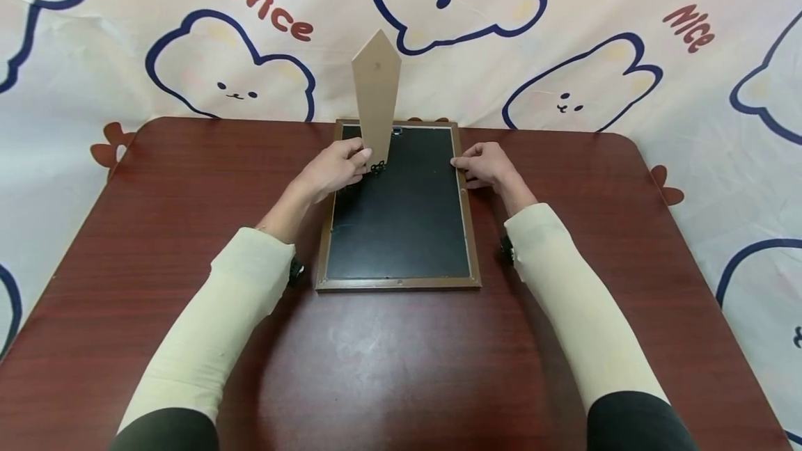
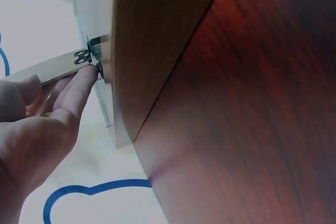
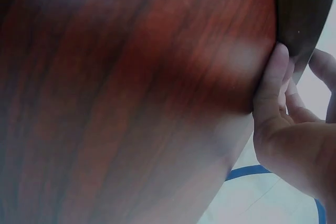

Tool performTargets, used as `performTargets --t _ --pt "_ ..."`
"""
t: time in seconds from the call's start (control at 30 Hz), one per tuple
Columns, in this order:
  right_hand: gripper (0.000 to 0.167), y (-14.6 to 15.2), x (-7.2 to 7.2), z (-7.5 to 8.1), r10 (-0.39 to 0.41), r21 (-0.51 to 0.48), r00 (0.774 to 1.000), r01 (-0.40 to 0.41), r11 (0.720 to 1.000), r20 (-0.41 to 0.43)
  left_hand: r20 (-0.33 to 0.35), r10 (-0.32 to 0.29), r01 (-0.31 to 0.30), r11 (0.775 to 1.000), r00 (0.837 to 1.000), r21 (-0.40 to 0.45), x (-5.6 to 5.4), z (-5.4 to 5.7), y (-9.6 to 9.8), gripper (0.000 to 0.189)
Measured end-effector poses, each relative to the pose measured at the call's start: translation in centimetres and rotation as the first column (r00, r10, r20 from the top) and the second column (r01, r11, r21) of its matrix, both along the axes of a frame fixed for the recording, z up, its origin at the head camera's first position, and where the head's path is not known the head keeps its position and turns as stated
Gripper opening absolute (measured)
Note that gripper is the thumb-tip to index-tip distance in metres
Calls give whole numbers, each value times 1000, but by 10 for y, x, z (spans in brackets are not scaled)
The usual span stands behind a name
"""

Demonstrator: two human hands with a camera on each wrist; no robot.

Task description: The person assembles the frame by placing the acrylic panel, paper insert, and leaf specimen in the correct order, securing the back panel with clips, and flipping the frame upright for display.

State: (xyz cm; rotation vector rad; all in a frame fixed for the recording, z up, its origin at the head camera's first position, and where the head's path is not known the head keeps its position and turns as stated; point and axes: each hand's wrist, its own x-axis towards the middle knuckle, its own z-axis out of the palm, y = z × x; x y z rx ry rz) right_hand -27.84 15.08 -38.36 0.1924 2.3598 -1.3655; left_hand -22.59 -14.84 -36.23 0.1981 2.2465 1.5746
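Observation:
A picture frame [image 1: 401,284] with a brown rim and black backing lies back side up on the table. Its tan easel stand [image 1: 378,89], pointed at the end, is swung up from the backing on a black metal hinge [image 1: 378,168]. My left hand [image 1: 335,167] pinches the stand low down, between thumb and fingers. The left wrist view shows a fingertip [image 2: 90,72] right at the hinge [image 2: 82,56]. On the opposite side my right hand [image 1: 489,164] grips the frame's right rim, thumb and fingers on either side of it [image 3: 302,14].
The reddish-brown wooden table [image 1: 401,367] has rounded far corners. Behind it hangs a pale cloth [image 1: 338,82] printed with blue-outlined cartoon shapes, close to the frame's far end. A small metal hanger [image 1: 397,131] sits at the top of the backing.

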Motion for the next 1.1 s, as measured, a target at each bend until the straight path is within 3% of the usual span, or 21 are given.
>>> performTargets --t 0.33,0.8,1.1 --pt "39 5 8 -2 56 -45 998 -56 997 -1 14 12 -12 1000 1000 -11 0 -1 -1 25" --pt "65 28 44 -3 229 -183 970 -212 960 77 17 4 -4 1000 1000 -3 1 1 -1 24" --pt "70 36 61 -4 293 -244 952 -264 933 89 26 2 -2 1000 1000 -3 -1 -1 -1 24"
